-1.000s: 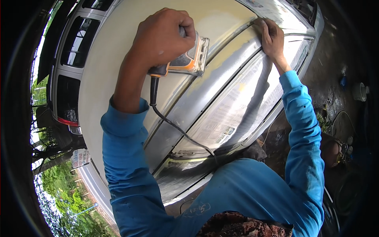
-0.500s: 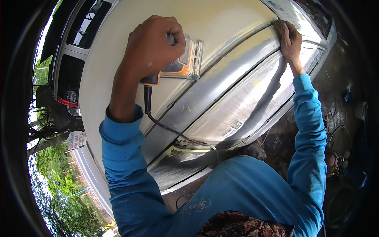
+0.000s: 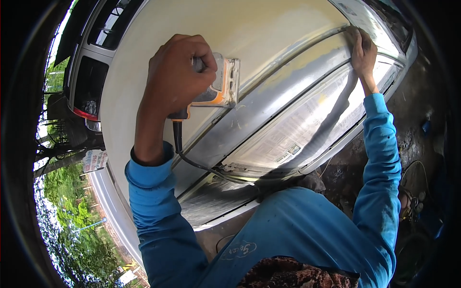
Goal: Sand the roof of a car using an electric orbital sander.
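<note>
My left hand (image 3: 180, 72) is wrapped around the top of an orange and grey sheet sander (image 3: 218, 91). The sander's flat pad lies on the cream-coloured car roof (image 3: 269, 29), close to the roof's near edge. From its back end a black power cord (image 3: 192, 162) trails down across the car's side. Further right, my right hand (image 3: 363, 53) rests at the grey, patchily sanded roof rail (image 3: 273, 93), its fingers bent over the edge and no tool visible in it. The fingertips are partly in shadow.
Newspaper (image 3: 283, 139) covers the car's side windows below the rail. Another vehicle (image 3: 91, 81) with dark windows stands beyond on the left. A hose or wire and cluttered gear (image 3: 410, 201) lie on the dark floor at right. Green trees (image 3: 77, 216) show at lower left.
My left hand and the sander have slid left and a little nearer along the roof edge. My right hand stays at the rail; the whole view has shifted slightly.
</note>
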The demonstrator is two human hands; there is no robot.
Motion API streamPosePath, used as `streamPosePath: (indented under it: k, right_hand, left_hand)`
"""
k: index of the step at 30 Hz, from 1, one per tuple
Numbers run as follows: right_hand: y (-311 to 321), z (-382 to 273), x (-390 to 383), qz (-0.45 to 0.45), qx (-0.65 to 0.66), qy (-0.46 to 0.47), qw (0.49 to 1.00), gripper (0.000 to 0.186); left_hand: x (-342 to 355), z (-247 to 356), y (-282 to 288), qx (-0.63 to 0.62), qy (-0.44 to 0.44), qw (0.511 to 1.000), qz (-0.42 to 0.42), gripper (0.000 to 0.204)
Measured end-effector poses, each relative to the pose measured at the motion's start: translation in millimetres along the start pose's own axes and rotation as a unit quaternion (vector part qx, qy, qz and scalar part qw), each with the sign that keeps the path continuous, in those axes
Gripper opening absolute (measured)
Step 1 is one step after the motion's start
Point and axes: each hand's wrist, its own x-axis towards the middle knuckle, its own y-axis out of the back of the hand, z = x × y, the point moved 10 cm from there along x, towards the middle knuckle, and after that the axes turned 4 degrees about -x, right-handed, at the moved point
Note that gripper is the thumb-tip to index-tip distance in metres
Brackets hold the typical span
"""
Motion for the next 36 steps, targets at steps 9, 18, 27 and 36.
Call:
streamPosePath:
  k: [9,18,27,36]
  right_hand:
    - [1.8,6.0,0.7,0.017,-0.004,0.036,0.999,0.035]
    - [2.3,12.1,2.6,0.011,-0.033,0.037,0.999,0.038]
    - [3.2,25.2,7.2,0.010,-0.062,0.034,0.997,0.037]
    - [-0.4,30.7,8.7,-0.007,-0.031,0.046,0.998,0.040]
  left_hand:
    - [64.3,28.4,-16.3,-0.025,0.054,0.998,-0.021,0.011]
    - [-10.2,-23.0,-2.3,0.022,0.076,0.997,-0.008,0.005]
    - [-119.6,-80.3,38.7,-0.005,0.148,0.988,0.039,0.008]
    - [-211.3,-129.5,68.4,-0.027,0.221,0.970,0.092,0.007]
